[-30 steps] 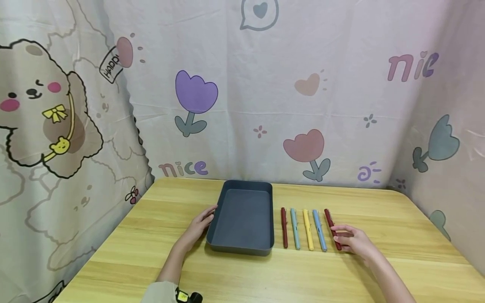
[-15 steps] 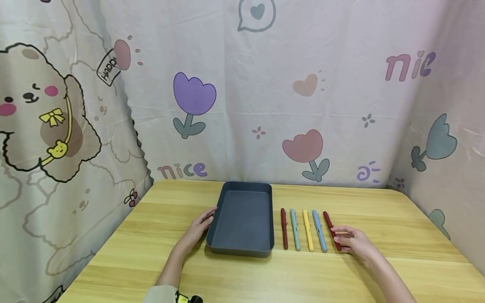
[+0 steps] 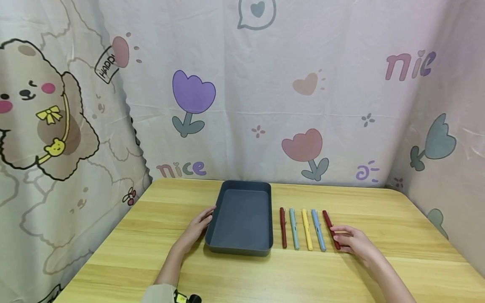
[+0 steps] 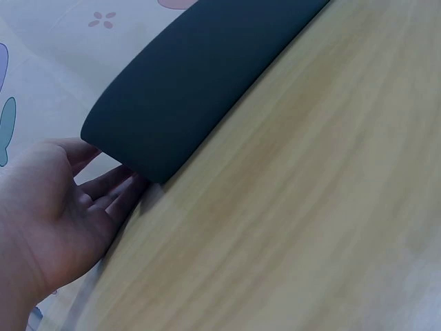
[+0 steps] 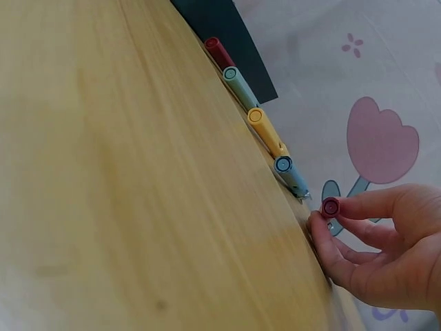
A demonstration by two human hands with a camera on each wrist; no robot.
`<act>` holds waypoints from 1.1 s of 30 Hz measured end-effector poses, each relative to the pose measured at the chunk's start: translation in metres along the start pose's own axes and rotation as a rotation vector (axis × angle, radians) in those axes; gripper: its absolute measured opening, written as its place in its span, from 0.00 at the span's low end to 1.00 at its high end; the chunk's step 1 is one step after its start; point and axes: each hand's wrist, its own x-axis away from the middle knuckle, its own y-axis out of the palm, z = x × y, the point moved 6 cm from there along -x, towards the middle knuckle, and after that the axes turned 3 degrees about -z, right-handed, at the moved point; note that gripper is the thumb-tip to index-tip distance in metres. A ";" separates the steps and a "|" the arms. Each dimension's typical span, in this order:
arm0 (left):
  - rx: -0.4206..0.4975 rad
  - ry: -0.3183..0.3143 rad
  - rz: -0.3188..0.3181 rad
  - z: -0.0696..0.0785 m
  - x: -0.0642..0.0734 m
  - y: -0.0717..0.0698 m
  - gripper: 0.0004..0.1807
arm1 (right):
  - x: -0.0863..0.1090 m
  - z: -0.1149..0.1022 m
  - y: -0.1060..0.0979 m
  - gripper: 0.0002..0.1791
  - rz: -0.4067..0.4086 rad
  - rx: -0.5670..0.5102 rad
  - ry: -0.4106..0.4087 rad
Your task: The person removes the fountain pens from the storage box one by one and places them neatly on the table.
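Note:
My right hand (image 3: 353,241) pinches a dark red pen (image 5: 331,207) between thumb and fingers, low on its barrel. That pen is at the right end of a row and leans slightly left at its far end. Left of it lie a blue pen (image 3: 318,230), a yellow pen (image 3: 307,229), a light green pen (image 3: 294,229) and another dark red pen (image 3: 283,227). My left hand (image 3: 195,229) touches the left wall of a dark grey rectangular tray (image 3: 239,252), its fingers extended along the outside. Nothing lies in the tray.
Everything rests on a light wooden table (image 3: 242,277). A patterned curtain (image 3: 242,92) hangs behind it and along both sides. A black and yellow device (image 3: 185,298) is strapped at the left wrist.
The dark red pen under my right hand has shifted very slightly, its far end a little nearer to me. Both hands stay in about the same places.

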 end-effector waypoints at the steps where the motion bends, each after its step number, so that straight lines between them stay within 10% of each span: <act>1: 0.002 0.000 -0.003 0.000 0.000 0.000 0.24 | 0.000 0.000 0.000 0.23 -0.002 -0.004 -0.002; 33: 0.008 -0.004 -0.020 0.001 0.001 0.000 0.25 | -0.001 -0.002 0.002 0.23 0.086 0.188 -0.017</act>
